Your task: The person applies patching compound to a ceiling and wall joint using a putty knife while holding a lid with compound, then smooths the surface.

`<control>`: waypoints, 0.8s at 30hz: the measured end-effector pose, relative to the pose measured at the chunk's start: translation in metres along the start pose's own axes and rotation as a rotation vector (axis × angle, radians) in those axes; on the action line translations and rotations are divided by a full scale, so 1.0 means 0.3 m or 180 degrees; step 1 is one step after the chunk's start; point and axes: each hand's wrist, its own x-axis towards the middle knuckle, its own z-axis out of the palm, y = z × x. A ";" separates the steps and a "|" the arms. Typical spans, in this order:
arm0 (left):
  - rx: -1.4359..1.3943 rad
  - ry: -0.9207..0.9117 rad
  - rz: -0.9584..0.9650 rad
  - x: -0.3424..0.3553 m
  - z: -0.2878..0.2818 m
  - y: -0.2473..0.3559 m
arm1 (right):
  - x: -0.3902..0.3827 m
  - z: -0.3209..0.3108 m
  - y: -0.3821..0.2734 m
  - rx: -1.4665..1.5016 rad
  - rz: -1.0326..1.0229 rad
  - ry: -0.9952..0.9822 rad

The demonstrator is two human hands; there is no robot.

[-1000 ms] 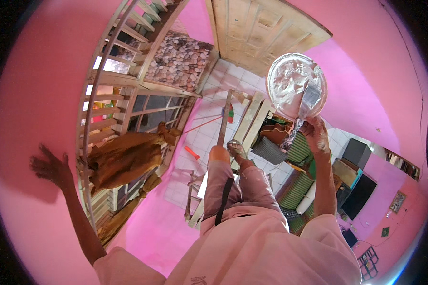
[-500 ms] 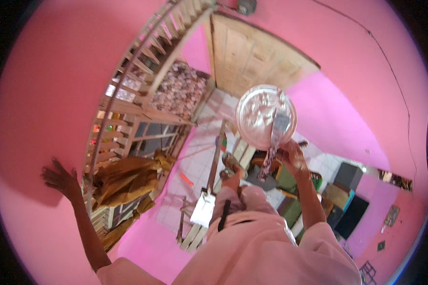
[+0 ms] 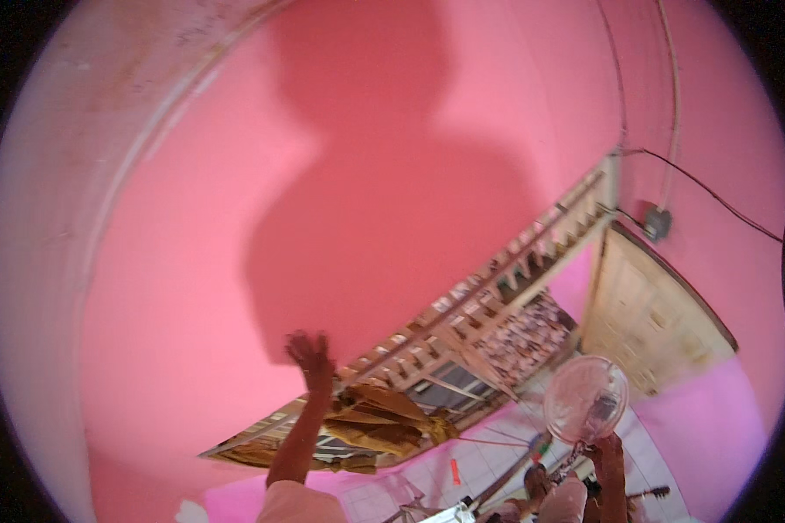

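Observation:
My left hand (image 3: 312,359) is spread with its fingers apart against the pink wall (image 3: 183,288), just above the window frame. Low at the right, my right hand (image 3: 605,451) is closed at the near edge of a round, pale tub (image 3: 576,397). White, paint-like stuff coats the inside of the tub. A flat tool with a grey head (image 3: 602,408), perhaps a brush or scraper, lies across the tub, its handle end by my right hand. Whether my fingers also grip that handle I cannot tell.
A slatted wooden window frame (image 3: 462,336) runs diagonally below the wall, with a brown curtain (image 3: 379,423) gathered on it. Right of it stands a wooden door (image 3: 654,305). Cables run to a grey box (image 3: 657,222). Far below are floor tiles (image 3: 488,462) and a red object (image 3: 454,472).
The view has swung up and left, showing more wall and my shadow on it. My left hand stays spread by the window; the tub, still in my right hand, sits lower in view.

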 end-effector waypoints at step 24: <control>-0.0951 -0.0718 -0.0490 0.070 -0.175 0.180 | 0.237 0.319 -0.337 0.0480 0.1128 -0.1030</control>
